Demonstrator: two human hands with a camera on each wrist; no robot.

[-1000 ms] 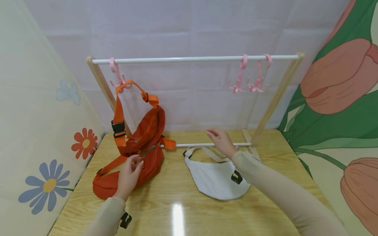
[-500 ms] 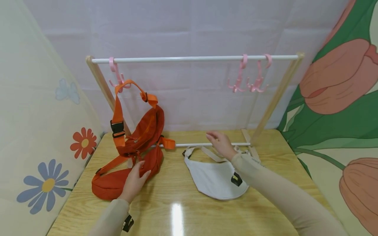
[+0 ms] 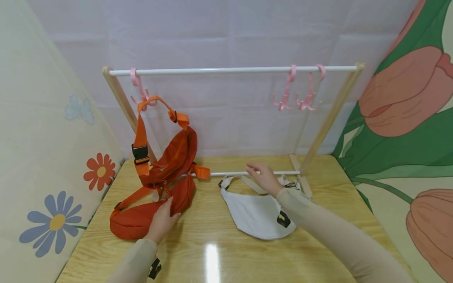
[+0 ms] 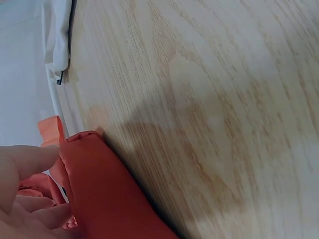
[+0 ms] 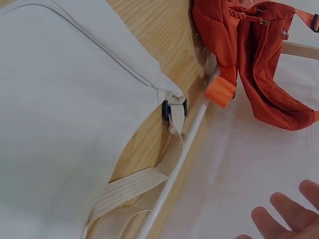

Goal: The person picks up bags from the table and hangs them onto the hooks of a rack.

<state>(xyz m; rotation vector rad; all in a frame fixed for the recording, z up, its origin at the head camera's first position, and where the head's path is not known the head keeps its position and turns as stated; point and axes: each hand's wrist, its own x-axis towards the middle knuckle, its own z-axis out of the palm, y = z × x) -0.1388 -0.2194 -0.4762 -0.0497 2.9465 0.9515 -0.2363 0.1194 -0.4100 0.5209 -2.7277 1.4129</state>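
Observation:
Fingers of my left hand (image 3: pixel 162 222) touch the top of a red-orange waist bag (image 3: pixel 131 223) lying on the table. The left wrist view has the thumb and fingers against that bag's upper edge (image 4: pixel 107 191); whether they press into the cloth is hard to tell. Just behind, a second red-orange waist bag (image 3: pixel 178 153) hangs by its orange strap (image 3: pixel 141 129) from a pink hook (image 3: pixel 141 88). My right hand (image 3: pixel 264 179) hovers, fingers loose and holding nothing, over the strap side of a white waist bag (image 3: pixel 249 214). The right wrist view shows its beige strap (image 5: pixel 134 186) and black buckle (image 5: pixel 174 109).
A rack with a white top rail (image 3: pixel 219 71) and wooden posts (image 3: pixel 330 114) stands at the back. Two more pink hooks (image 3: pixel 284 92) hang at its right. A white lower bar (image 3: pixel 230 173) runs behind the bags on the wooden table (image 3: pixel 198 251).
My left hand has moved slightly right and down onto the lying red-orange bag. My right hand has sunk a little, still holding nothing. The bags have not visibly moved.

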